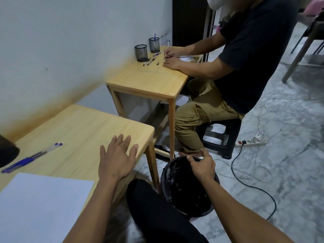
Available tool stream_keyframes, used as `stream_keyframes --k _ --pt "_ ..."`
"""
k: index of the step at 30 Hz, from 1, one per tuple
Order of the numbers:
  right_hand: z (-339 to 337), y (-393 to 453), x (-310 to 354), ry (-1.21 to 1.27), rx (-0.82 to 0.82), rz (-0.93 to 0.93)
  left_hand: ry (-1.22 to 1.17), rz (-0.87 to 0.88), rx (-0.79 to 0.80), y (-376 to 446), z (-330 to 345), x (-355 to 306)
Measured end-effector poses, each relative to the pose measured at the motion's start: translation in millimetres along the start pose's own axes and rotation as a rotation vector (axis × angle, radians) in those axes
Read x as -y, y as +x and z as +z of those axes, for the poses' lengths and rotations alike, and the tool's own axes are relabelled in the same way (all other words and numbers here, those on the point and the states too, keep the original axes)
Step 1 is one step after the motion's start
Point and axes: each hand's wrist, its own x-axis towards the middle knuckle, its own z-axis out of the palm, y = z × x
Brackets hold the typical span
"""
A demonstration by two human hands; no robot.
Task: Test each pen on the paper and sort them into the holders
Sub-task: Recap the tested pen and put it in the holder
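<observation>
Blue pens (31, 157) lie in a bunch at the left of my wooden table (84, 127). A white sheet of paper (42, 206) rests at the table's near left. A dark round object (7, 151), maybe a holder, shows at the left frame edge. My left hand (116, 158) hovers flat over the table's right side, fingers spread, holding nothing. My right hand (201, 166) is off the table, gripping the rim of a black bin (177, 193) on the floor.
A second wooden table (145, 79) stands beyond, with two black mesh holders (141, 53) and loose pens. A seated person (245, 55) writes there. A power strip (250, 142) and cables (252, 186) lie on the floor at right.
</observation>
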Motion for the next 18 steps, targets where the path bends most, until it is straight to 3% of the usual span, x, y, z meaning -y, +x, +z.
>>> stream_keyframes --k 5,9,13,18 --pt "4 -11 26 0.167 0.009 0.027 -0.097 -0.018 -0.009 -1 -5 1" --pt "11 -44 75 0.373 0.126 -0.097 -0.345 -0.047 0.012 -8 -28 2" --pt "16 -108 138 0.521 0.353 -0.314 -0.585 -0.117 -0.14 -35 -60 20" --pt "43 -196 176 0.518 0.821 -0.442 -0.749 -0.316 -0.363 -101 -86 76"
